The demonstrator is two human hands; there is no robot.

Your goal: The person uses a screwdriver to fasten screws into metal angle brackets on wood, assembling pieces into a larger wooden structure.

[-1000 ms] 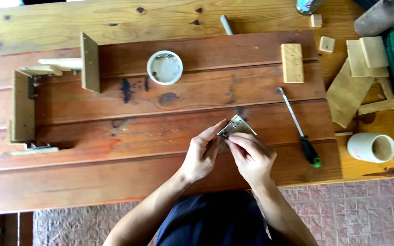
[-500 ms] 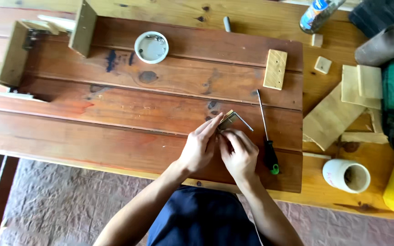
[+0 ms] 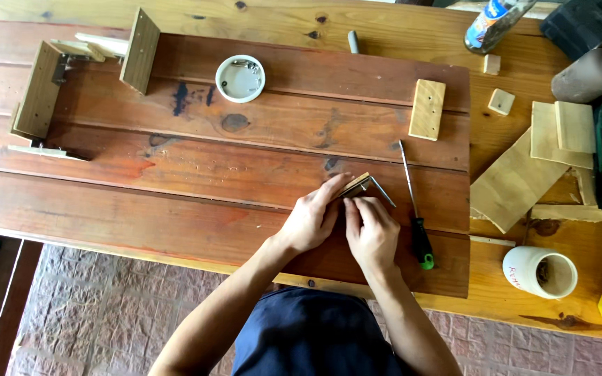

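Together, left hand (image 3: 309,221) and right hand (image 3: 373,231), fingers pinched shut on small wooden strip (image 3: 354,186) with bent metal bracket (image 3: 382,189), reddish plank board (image 3: 175,188).

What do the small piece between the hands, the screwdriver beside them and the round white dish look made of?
Small piece: pale bare wood with a thin grey metal bracket, judging by colour and sheen; the left hand and right hand pinch it.
Screwdriver: slim metal shaft, green-and-black handle, likely plastic.
Round white dish: smooth, probably plastic or ceramic.

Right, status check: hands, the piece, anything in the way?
Left hand and right hand both pinching a small wooden piece with a metal bracket. Held over the board. Screwdriver lies just right, not blocking.
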